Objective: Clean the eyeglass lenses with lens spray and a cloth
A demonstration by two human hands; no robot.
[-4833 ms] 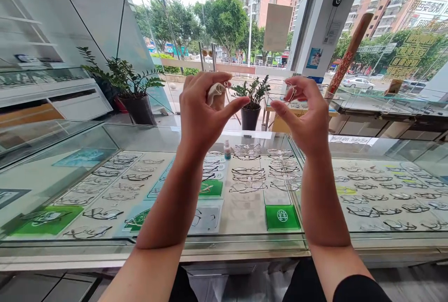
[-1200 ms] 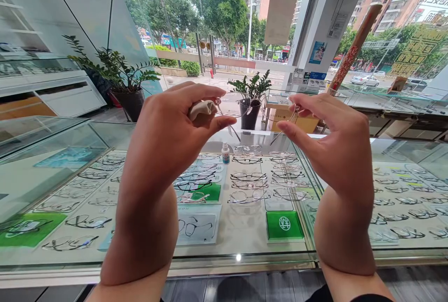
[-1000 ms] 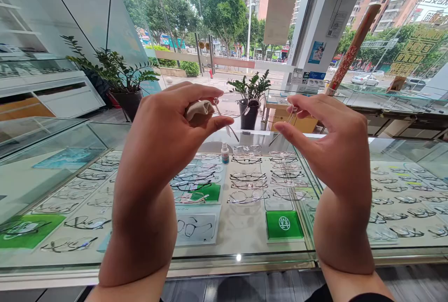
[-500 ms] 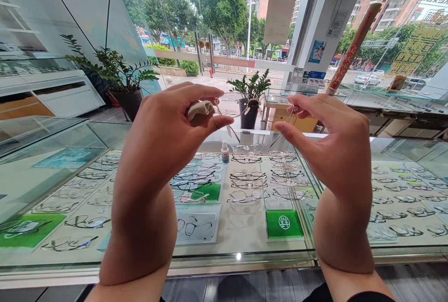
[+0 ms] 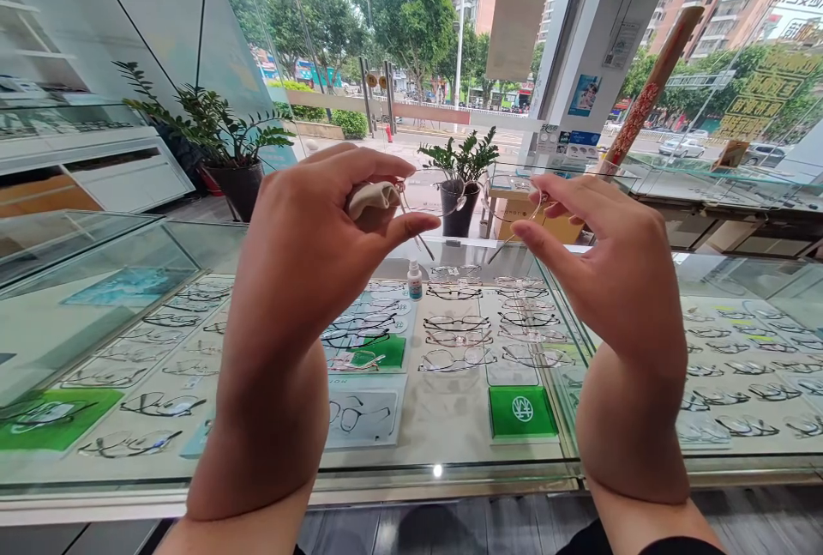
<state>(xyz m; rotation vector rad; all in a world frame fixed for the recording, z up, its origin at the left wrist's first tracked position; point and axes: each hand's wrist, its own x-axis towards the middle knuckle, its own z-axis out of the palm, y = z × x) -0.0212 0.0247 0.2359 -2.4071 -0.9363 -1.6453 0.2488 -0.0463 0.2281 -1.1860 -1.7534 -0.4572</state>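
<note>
Level in front of me, above the glass counter, is a pair of thin-rimmed eyeglasses [image 5: 461,202] with clear lenses, its temples pointing down and toward me. My left hand [image 5: 315,238] pinches the frame near its left hinge between thumb and index finger. Tucked in the curled fingers of that same hand is a folded beige cloth [image 5: 373,197]. At the other end, my right hand [image 5: 617,259] has thumb and forefinger closed around the right hinge area. Beyond the frame stands a small white bottle [image 5: 414,280] on the glass.
Below my hands, the glass display counter [image 5: 450,473] contains rows of eyeglasses [image 5: 456,358] and a green block [image 5: 523,412]. Potted plants [image 5: 235,182] stand past it near the glass front. A second showcase [image 5: 746,366] adjoins on the right.
Both hands and the eyeglasses have shifted only slightly, and the temple tips sit a little closer together. The grip on the frame stays the same.
</note>
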